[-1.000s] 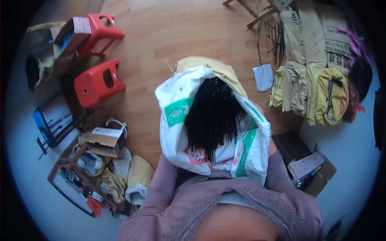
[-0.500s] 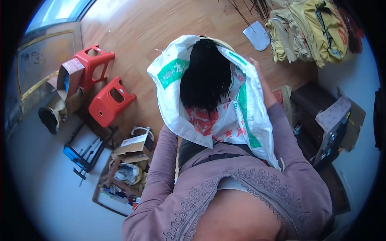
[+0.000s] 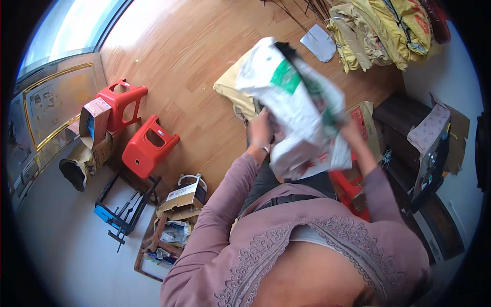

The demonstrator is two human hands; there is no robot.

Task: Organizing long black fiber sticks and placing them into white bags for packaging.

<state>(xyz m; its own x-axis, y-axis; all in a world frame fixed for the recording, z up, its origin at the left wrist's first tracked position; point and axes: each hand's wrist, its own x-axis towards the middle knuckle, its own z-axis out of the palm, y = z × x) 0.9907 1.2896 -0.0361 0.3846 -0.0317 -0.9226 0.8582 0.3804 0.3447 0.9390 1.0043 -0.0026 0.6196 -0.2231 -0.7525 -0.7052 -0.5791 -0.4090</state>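
Observation:
A white woven plastic sack (image 3: 276,97) with green bands and red print is held up in front of my body, its mouth folded and partly closed. A bit of dark material (image 3: 286,49) shows at its top edge; most of the inside is hidden. My left hand (image 3: 260,130) grips the sack's left side, fingers partly hidden behind the plastic. On the opposite side, my right hand (image 3: 353,137), somewhat blurred, holds the sack's right edge. Just behind the white sack, next to my left hand, stands a tan sack (image 3: 232,84).
Two red plastic stools (image 3: 147,147) stand at the left, near an open cardboard box (image 3: 180,202) and a blue-black metal frame (image 3: 123,210). Folded yellow sacks (image 3: 378,36) lie at the far right, beside thin dark rods (image 3: 312,9). A dark brown seat (image 3: 401,120) is at the right.
The white sack has tilted and its mouth has folded over, covering the black bristly contents. My left hand has come into view at its left side. The tan sack now shows more.

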